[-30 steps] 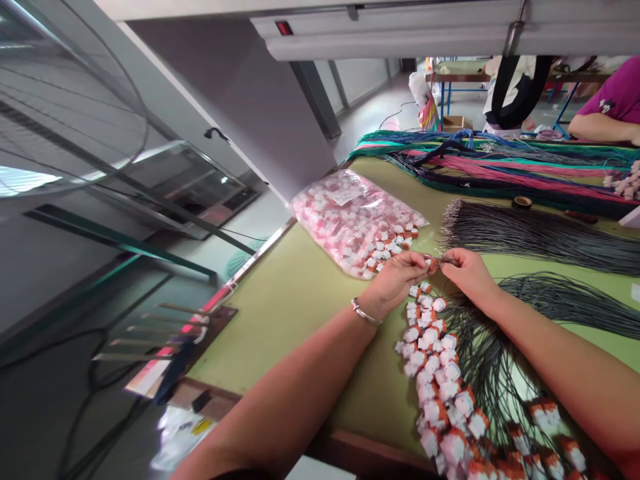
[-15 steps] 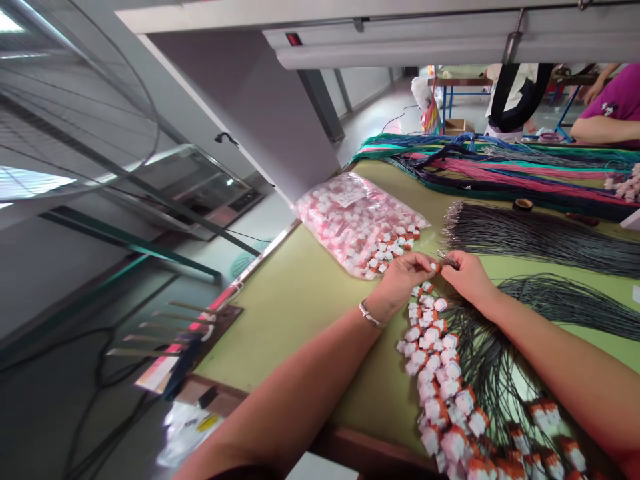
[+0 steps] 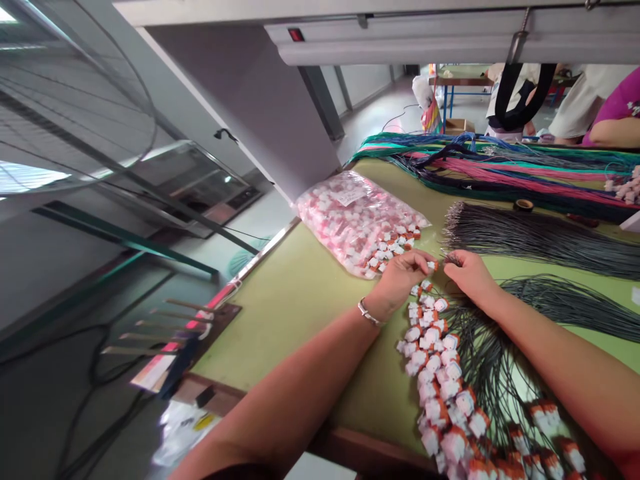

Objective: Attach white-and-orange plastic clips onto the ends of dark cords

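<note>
Between the thumb and fingers of my left hand (image 3: 406, 272) is a small white and orange connector (image 3: 432, 265). My right hand (image 3: 467, 272), a short gap to the right, pinches several dark wires (image 3: 453, 261), their metal ends pointing toward the connector. Below both hands lies a long pile of white and orange connectors (image 3: 440, 363) attached to dark wires (image 3: 493, 360). A clear plastic bag (image 3: 345, 213) full of connectors rests just beyond my left hand, with loose ones spilling from its mouth.
A bundle of dark wires (image 3: 540, 233) with bare metal tips lies beyond my right hand. Coloured wires (image 3: 490, 163) run across the back of the green table (image 3: 270, 313). A tape roll (image 3: 523, 205) sits among them. Metal prongs (image 3: 170, 327) stick out at the left edge. Another person's arm (image 3: 615, 130) shows far right.
The connector and the wire ends have drawn slightly apart; my right hand has shifted a little to the right. In the background, a person's position has changed.
</note>
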Tool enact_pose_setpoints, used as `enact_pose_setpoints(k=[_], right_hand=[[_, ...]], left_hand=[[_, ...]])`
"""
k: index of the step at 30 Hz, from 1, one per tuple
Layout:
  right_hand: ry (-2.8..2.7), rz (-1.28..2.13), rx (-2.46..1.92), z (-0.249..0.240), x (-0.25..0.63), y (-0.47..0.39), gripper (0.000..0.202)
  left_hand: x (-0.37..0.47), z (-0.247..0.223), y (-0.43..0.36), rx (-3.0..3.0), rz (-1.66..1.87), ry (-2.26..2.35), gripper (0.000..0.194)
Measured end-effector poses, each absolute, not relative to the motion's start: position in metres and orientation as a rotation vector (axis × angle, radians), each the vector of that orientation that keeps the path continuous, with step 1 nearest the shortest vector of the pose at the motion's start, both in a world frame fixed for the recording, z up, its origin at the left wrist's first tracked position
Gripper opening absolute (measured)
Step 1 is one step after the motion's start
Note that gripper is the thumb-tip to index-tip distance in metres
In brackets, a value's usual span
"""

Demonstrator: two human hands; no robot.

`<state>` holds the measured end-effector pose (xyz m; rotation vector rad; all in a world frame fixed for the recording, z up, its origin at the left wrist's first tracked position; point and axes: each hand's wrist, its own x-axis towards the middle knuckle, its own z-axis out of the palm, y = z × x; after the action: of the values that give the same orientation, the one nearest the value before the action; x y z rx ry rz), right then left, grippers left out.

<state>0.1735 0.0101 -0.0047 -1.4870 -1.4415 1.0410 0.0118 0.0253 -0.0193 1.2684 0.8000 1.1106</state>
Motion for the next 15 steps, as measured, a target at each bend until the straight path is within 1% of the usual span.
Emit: enact_pose_setpoints(k=[6, 12, 13, 15], right_hand=[[-1.399, 1.039, -1.511, -0.007, 0.172, 0.011, 0.015], [-1.374, 1.003, -1.472, -0.008, 0.170, 0.012, 0.010], [-1.373, 0.991, -1.470, -0.008, 0.170, 0.012, 0.010], [-1.371, 0.959, -1.473, -0.010, 0.169, 0.010, 0.008]], left_hand=[[0.012, -0.018, 0.024, 1.247, 1.110, 0.760, 0.022], [0.013, -0.008, 0.023, 1.312, 1.071, 0.832, 0.016], [0.013, -0.007, 0.023, 1.272, 1.048, 0.844, 0.020], [0.013, -0.006, 0.023, 1.197, 0.989, 0.902, 0.034]])
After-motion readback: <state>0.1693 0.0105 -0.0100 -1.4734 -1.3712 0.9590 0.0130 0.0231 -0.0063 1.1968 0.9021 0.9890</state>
